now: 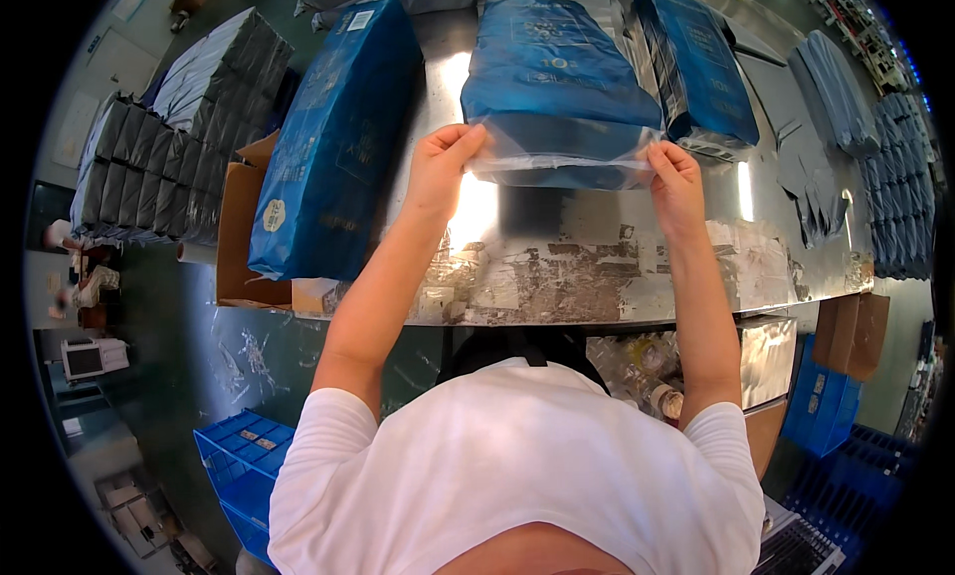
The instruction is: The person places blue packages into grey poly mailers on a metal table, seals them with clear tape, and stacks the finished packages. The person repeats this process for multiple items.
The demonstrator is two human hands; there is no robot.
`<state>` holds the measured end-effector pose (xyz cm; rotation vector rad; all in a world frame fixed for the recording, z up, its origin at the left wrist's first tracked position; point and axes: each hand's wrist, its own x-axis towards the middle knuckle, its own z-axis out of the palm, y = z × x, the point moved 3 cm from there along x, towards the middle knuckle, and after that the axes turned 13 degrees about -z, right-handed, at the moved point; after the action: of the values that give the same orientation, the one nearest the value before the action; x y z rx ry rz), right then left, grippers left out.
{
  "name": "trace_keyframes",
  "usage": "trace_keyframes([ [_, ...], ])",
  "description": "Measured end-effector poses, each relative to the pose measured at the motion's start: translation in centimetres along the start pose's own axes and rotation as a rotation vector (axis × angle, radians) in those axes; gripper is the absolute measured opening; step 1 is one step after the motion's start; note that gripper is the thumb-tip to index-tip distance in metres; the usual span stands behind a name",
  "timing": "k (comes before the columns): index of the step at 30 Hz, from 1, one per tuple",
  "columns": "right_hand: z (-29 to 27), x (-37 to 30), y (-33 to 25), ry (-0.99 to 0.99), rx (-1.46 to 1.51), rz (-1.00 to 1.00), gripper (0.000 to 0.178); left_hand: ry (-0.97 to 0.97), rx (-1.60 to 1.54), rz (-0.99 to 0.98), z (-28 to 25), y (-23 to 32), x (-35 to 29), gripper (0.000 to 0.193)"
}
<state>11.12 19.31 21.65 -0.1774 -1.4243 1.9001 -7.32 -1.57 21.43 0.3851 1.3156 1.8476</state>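
Observation:
A blue printed package [557, 63] lies on the metal table in front of me, its near end covered by a clear plastic flap [557, 160]. My left hand [445, 162] pinches the flap's left corner. At the right corner, my right hand [677, 185] grips the same film between thumb and fingers. The flap is stretched taut between both hands, toward me. To the left lies a longer blue package [343, 147], and another blue package [696, 68] rests just right of the middle one.
The metal table [597, 242] has worn tape patches along its front edge. A cardboard box [245, 217] stands under the left package. Stacked grey bundles [149, 177] rise at far left; grey plastic bags [811, 167] lie at right. Blue crates [244, 466] sit on the floor.

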Motion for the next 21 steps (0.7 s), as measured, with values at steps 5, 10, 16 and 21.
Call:
trace_keyframes([
  [5, -0.2, -0.4, 0.1, 0.013, -0.019, 0.026, 0.016, -0.028, 0.004, -0.015, -0.1, 0.0, 0.0, 0.014],
  [10, -0.4, -0.8, 0.7, -0.041, -0.057, 0.092, 0.006, 0.009, 0.01, -0.024, -0.6, -0.5, -0.1, 0.014],
  [16, 0.4, -1.0, -0.1, -0.23, -0.039, 0.089, 0.022, -0.025, 0.0, 0.004, -1.1, 0.1, 0.4, 0.014],
  [21, -0.2, -1.4, 0.5, -0.25, -0.104, 0.148, 0.027, 0.02, 0.035, -0.023, -1.3, -1.0, -0.1, 0.011],
])
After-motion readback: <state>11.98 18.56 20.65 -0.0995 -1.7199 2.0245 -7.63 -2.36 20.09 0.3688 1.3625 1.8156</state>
